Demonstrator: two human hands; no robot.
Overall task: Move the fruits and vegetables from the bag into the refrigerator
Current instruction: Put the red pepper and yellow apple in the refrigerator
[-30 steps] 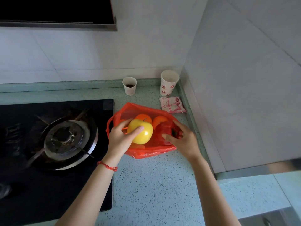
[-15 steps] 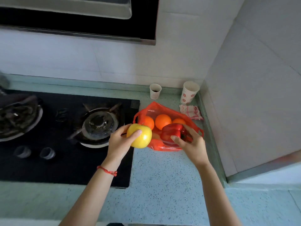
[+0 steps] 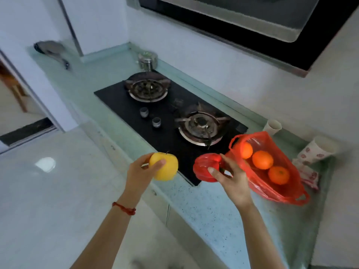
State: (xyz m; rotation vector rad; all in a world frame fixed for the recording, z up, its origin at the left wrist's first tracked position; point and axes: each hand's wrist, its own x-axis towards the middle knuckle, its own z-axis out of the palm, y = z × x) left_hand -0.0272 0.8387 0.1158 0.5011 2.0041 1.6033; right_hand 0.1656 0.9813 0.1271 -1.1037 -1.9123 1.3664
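Observation:
My left hand (image 3: 140,172) grips a yellow apple (image 3: 166,166), held in the air past the counter's front edge. My right hand (image 3: 232,176) grips a red bell pepper (image 3: 205,167) just left of the bag. The red plastic bag (image 3: 279,188) lies open on the counter at the right, with three oranges (image 3: 262,160) showing inside. The refrigerator is not in view.
A black two-burner gas hob (image 3: 169,115) is set into the pale green counter (image 3: 211,208). Two paper cups (image 3: 318,149) and a folded cloth (image 3: 309,176) stand behind the bag. A range hood (image 3: 252,22) hangs above. A metal pot (image 3: 148,60) sits at the far end. White floor lies at the left.
Both hands have lifted the apple and the pepper out of the bag and away to the left. The view has swung left, showing the floor and a doorway.

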